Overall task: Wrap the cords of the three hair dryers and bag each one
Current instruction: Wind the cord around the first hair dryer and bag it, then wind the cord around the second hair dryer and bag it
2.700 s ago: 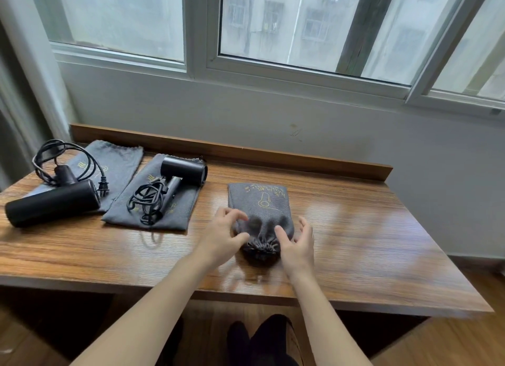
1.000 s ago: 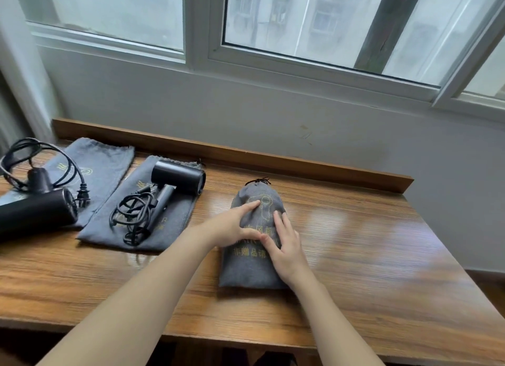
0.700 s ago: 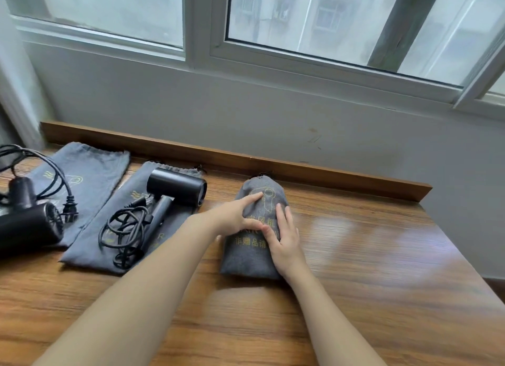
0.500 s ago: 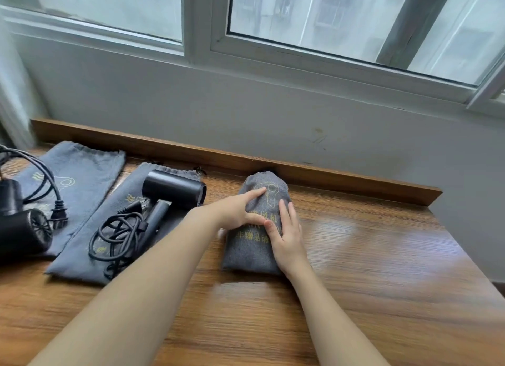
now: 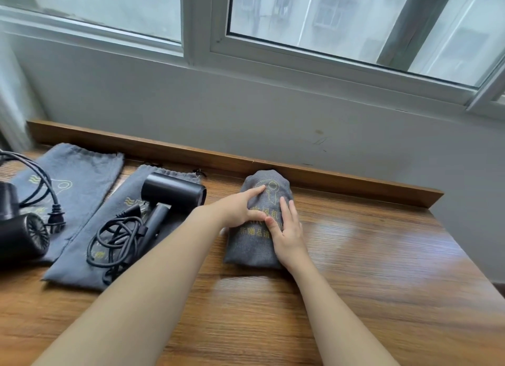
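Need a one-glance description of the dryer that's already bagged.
On the wooden table under the window, look right of the two loose dryers. The full bag lies against the back ledge, both hands resting on it. Unlike the two flat bags beside it, it bulges.

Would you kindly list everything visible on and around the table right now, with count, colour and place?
filled bag: one, grey with yellow print, centre of the table against the back ledge.
flat bags: two, grey, left part of the table, each under a dryer.
hair dryers: two in view, black, on the flat bags, one cut off at the left edge.
cords: two, black, one coiled by the middle dryer, one looping at far left.
table: one, brown wood, with a raised back ledge.
window: white frame, above the wall.
left hand: resting on the filled bag.
right hand: fingers flat on the filled bag.
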Demonstrator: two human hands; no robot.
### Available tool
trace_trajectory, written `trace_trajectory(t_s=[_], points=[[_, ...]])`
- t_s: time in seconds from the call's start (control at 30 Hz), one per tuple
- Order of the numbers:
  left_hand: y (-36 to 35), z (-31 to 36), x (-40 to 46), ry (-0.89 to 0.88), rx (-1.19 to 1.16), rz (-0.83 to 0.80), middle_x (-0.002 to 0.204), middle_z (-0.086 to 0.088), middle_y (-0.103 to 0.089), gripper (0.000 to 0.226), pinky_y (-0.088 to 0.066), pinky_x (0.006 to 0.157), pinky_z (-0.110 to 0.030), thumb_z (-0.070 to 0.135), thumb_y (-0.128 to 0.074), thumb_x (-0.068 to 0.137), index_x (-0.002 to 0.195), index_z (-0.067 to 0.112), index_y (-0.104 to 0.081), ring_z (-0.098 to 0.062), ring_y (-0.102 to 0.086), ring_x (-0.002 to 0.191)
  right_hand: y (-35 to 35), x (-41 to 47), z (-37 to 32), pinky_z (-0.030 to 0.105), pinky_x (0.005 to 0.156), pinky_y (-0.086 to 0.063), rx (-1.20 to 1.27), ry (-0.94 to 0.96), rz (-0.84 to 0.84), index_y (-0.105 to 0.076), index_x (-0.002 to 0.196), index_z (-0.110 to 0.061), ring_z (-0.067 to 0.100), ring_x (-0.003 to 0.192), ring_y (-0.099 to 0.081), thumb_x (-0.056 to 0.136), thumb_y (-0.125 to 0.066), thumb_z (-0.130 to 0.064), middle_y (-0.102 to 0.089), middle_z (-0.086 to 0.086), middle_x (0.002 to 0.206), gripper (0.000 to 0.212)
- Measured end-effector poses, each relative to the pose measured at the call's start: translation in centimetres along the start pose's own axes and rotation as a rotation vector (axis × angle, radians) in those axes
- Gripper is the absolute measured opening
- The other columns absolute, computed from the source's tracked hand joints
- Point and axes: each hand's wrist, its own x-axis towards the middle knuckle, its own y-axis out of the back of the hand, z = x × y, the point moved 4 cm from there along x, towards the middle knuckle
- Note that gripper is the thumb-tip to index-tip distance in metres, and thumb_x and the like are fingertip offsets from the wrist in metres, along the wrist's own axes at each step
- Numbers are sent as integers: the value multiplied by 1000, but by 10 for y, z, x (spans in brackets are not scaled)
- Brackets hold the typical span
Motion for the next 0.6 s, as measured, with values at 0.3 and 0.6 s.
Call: trace_trajectory(t_s=[0.3,0.6], points=[[-22,-17,-64,62,244,125,151,-9,-44,74,-37,109,-40,55,-51,95,154,23,-23,-30,-43,136,-4,-44,-30,45,121,-14,-332,-51,73,-14,158,-23,30,151,-9,98,-51,-47,-8,10,166,74],[47,-66,-143,285,474,538,135,-8,-49,56,-42,100,-43,35,-65,87,135,20,-43,-30,-45,125,-76,-107,-81,58,100,-45,-575,228,63,-64,126,-13,35,130,-53,63,-82,-47,-57,14,138,74]])
